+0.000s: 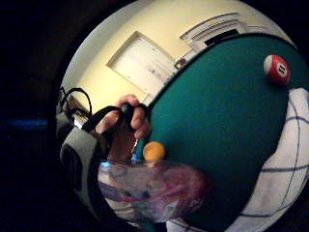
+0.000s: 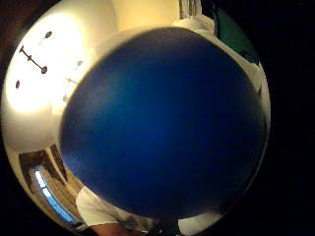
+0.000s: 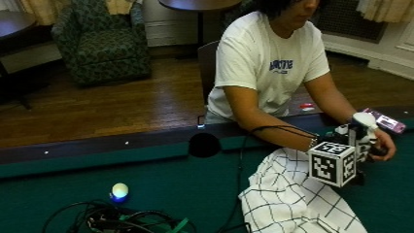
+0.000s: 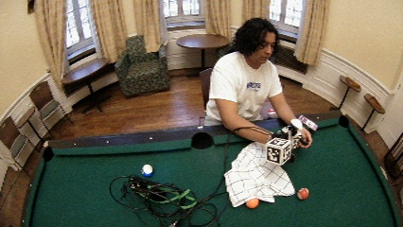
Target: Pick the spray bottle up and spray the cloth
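Clear plastic spray bottle (image 1: 154, 191) gripped upright by the gloved right hand (image 3: 353, 138) above the checked white cloth (image 3: 294, 199).

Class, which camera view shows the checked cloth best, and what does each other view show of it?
The wide outside view: the whole cloth lies spread on the green table. The outside view cuts off its lower part. The little finger side palm view catches only an edge. The thumb side palm view shows none of it.
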A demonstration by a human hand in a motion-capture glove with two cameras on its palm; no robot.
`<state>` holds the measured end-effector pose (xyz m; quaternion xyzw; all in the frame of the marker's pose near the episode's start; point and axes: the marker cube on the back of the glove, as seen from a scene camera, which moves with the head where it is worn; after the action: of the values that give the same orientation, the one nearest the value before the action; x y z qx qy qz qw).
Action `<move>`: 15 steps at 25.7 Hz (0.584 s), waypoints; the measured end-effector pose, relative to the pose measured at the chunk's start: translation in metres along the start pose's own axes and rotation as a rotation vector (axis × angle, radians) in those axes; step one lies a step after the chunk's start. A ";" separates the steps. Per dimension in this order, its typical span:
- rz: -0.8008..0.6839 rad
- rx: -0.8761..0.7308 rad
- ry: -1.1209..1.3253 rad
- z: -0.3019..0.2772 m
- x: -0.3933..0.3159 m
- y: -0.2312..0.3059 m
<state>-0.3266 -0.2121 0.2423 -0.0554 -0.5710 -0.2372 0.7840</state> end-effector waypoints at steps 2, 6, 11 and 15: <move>0.002 0.002 0.001 0.002 0.004 -0.008; 0.003 0.015 0.006 0.006 0.012 -0.028; 0.016 0.036 0.023 0.010 0.024 -0.051; 0.024 0.054 0.026 0.013 0.030 -0.060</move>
<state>-0.3567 -0.2694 0.2632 -0.0383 -0.5663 -0.2130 0.7953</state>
